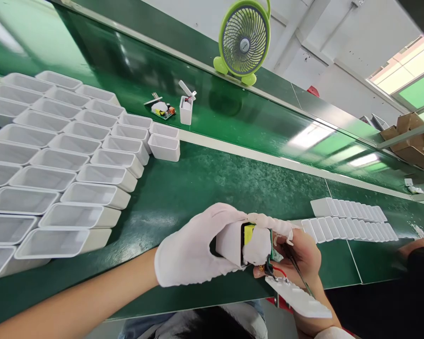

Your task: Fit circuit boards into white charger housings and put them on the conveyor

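My left hand point(198, 249), in a white glove, is wrapped round a white plastic case point(229, 244). A circuit board point(257, 245) with a yellow part and a white-covered lump sits at the open end of the case, partly inside it. My right hand point(300, 254) grips this board from the right, with white coverings on some fingers. A thin dark tool point(298, 268), which looks like tweezers, lies across the right palm. Below hangs a white end plate point(298, 297), joined to the board by a red wire and a black one. The right fingertips are partly hidden.
Rows of open white cases point(67, 157) cover the left of the green bench point(205, 188). Small white plates point(346, 226) stand in two rows at right. Behind are another circuit board point(162, 109), a case with its plate raised point(186, 109) and a green fan point(244, 44). Another person's hand point(419, 245) shows far right.
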Action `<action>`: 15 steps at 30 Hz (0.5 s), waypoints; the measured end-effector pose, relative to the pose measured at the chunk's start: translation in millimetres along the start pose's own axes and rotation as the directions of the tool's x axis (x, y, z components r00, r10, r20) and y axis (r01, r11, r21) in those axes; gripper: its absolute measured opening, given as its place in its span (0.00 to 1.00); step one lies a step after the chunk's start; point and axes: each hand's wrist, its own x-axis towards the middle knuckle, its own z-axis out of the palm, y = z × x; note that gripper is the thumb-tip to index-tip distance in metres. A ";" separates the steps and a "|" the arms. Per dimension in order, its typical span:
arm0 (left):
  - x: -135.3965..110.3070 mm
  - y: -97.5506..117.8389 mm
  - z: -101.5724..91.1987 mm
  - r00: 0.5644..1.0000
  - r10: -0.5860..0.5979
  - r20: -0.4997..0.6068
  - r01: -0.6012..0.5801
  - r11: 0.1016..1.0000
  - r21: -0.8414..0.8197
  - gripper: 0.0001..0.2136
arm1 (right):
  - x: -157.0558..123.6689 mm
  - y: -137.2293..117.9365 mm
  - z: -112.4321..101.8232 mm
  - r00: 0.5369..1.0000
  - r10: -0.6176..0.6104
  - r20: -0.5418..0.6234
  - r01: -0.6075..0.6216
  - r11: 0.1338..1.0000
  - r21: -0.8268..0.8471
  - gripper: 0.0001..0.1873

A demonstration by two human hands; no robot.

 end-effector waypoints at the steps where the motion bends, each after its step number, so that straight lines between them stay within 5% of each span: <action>1: 0.5 0.4 -0.5 1.000 0.003 -0.005 -0.003 1.000 -0.001 0.24 | 0.5 0.0 -0.4 1.000 -0.013 0.006 0.013 1.000 -0.025 0.27; 6: -2.7 -4.6 0.4 0.993 0.118 -0.023 -0.119 0.993 -0.005 0.26 | 6.7 -0.5 -1.8 0.996 -0.080 0.036 0.082 0.994 -0.067 0.26; 11: -14.7 -19.0 9.2 1.000 0.016 -0.027 -0.015 0.999 0.033 0.44 | 8.0 4.7 5.3 0.991 -0.001 0.132 -0.005 0.999 0.045 0.24; 13: -14.6 -20.5 10.5 0.992 0.106 -0.065 -0.097 0.986 0.137 0.46 | 5.4 7.1 9.5 0.994 -0.012 0.106 0.005 0.998 0.067 0.22; 15: -8.9 -16.7 8.7 0.947 0.317 -0.058 -0.279 0.897 0.344 0.37 | 3.1 6.8 12.9 0.993 0.020 0.118 -0.029 0.997 0.075 0.24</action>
